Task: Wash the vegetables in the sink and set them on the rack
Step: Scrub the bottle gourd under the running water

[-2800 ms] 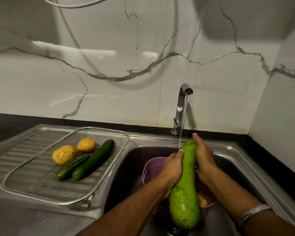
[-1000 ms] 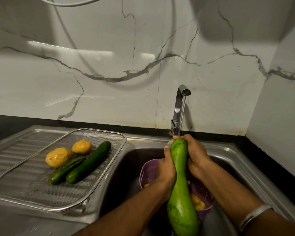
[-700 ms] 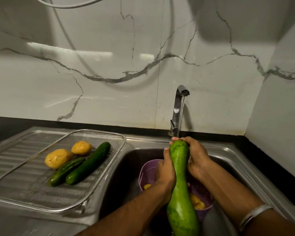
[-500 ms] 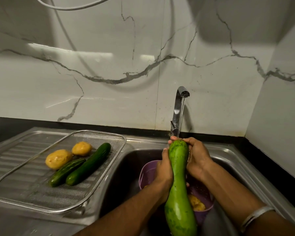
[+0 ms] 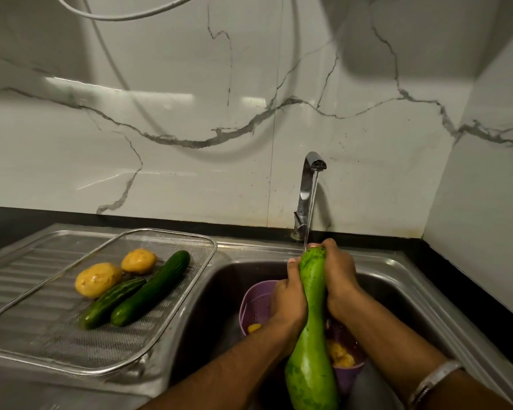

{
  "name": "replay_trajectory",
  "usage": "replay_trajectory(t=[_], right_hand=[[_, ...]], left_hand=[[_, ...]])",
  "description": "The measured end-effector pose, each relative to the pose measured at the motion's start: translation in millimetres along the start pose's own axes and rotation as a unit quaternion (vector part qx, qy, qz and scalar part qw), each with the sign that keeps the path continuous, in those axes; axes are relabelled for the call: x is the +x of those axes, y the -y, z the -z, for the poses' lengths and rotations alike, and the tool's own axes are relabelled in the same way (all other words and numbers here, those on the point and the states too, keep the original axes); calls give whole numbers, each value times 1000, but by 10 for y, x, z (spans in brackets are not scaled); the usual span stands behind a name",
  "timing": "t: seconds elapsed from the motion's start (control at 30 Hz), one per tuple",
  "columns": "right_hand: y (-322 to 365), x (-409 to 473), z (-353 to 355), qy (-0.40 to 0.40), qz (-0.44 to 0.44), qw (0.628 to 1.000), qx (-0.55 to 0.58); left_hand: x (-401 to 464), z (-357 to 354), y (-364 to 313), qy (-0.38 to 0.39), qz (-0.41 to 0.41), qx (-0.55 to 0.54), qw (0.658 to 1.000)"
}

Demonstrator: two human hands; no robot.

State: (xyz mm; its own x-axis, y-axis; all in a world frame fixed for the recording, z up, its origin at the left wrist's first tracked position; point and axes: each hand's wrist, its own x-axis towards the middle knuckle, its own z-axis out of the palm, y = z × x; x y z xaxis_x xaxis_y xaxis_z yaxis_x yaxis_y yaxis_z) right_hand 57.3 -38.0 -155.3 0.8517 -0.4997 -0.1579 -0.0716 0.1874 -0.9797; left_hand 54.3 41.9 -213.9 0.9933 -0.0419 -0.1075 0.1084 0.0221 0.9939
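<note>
A long pale-green bottle gourd (image 5: 311, 344) stands tilted in the steel sink (image 5: 228, 291), its narrow top under the running tap (image 5: 308, 187). My left hand (image 5: 289, 300) grips its neck from the left. My right hand (image 5: 338, 276) wraps the top from the right. Behind the gourd sits a purple colander (image 5: 256, 303) with yellow potatoes (image 5: 341, 355) in it. On the wire-mesh rack (image 5: 71, 344) at the left lie two potatoes (image 5: 97, 279) and two dark cucumbers (image 5: 151, 288).
The rack rests on the ribbed steel drainboard (image 5: 15, 276). A marble-patterned wall rises behind, and a side wall (image 5: 486, 202) closes in the right. A white hose (image 5: 116, 16) hangs at the top. A black counter strip (image 5: 456, 270) borders the sink.
The gourd has been lifted and its top brought under the water stream. My right hand has slid up over its tip; my left hand stays on the neck, shifting slightly.
</note>
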Motion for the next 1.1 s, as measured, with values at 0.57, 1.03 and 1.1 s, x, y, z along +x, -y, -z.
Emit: replay_trajectory(t=[0.57,1.03,1.1], right_hand=[[139,66,177,10,0,999,-44],[89,6,13,214,-62,970,101],[30,-9,-38,189,-8,979,74]], left_hand=[[-153,27,-101,-33,-15,70,997],[-39,15,-63,-20,87,-163,983],[-37,38,-63,-43,81,-146,985]])
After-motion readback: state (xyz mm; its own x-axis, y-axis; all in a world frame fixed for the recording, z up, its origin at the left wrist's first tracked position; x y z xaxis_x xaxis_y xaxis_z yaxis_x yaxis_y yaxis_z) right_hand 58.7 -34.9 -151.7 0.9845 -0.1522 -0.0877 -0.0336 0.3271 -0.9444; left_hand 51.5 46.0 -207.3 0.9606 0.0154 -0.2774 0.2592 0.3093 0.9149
